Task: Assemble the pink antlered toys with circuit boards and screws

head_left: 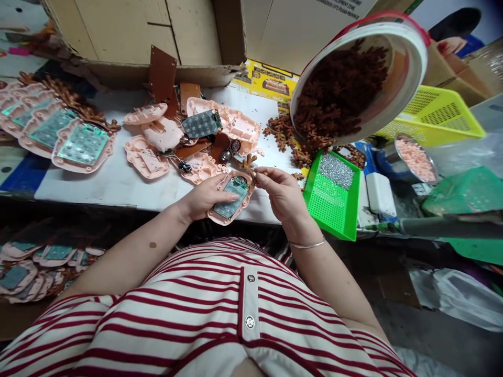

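Note:
My left hand [206, 198] is closed round a pink plastic shell [223, 217] with a green circuit board [231, 201] in it, the thumb lying on the board. At the shell's top edge, my right hand [281, 191] pinches a brown antler-shaped piece [249, 164]; one such piece stands up from the rim there. Just beyond my hands lies a heap of pink shell halves [162, 133], with a dark circuit board [201, 124], brown boards [162, 73], wires and small round speakers [226, 155].
A tilted white bucket [408, 68] spills brown antler pieces [338, 94] onto the table. Right of my hands sits a green basket [334, 212] with small metal screws [336, 170]. Assembled shells [82, 146] lie at left. Behind are a cardboard box [129, 31], a yellow basket [444, 112] and another person's hand [451, 45].

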Tool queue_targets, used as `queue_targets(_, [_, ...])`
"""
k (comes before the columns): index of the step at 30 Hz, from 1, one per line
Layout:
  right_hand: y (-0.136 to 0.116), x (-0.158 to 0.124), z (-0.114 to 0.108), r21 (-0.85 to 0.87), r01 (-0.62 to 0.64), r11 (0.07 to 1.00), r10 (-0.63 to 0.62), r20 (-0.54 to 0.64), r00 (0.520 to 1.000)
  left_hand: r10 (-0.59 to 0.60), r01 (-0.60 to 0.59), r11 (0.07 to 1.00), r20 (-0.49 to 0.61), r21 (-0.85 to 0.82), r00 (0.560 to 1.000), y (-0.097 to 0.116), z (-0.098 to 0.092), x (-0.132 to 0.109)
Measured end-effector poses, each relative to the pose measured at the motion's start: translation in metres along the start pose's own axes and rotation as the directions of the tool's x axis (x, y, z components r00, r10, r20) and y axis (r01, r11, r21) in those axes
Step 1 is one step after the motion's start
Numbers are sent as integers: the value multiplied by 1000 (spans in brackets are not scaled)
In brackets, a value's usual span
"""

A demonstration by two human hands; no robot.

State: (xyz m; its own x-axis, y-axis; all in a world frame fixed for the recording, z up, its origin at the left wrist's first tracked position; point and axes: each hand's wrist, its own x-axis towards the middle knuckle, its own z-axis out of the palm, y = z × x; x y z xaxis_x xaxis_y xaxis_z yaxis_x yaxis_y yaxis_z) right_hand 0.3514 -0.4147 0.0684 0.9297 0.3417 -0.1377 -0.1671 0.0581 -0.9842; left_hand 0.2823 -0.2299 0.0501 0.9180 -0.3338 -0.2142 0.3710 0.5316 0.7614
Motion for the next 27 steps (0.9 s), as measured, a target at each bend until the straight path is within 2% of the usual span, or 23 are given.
queue_targets(4, [0,1,-5,-65,34,997,-32,33,999,-31,31,999,-18,10,999,0,1,-1])
queue_targets(8, [-2,0,-11,-240,153,959,-137,82,987,-45,46,998,-25,32,999,0,0,0])
queue_targets(10, [-1,0,-11,-260,175,950,-146,126,981,-49,49,998,-21,24,999,-1,-1,0])
queue_targets(12, [1,1,-9,-213,145,966,-117,141,983,-52,53,999,-24,15,998,-1,-1,0])
queue_targets(15, [7,2,-6,-161,123,979,-109,95,989,-60,61,998,-34,22,998,0,-2,1])
queue_targets(19, [13,1,-7,-193,130,973,-117,78,990,-74,74,997,18,18,997,2,-5,2])
queue_targets(24, [4,1,-12,-172,42,984,-15,156,988,-84,82,996,61,24,995,5,-4,0])
queue_targets(27, [-4,5,-10,-102,-6,995,20,133,991,-101,95,993,75,74,992,5,-2,0])
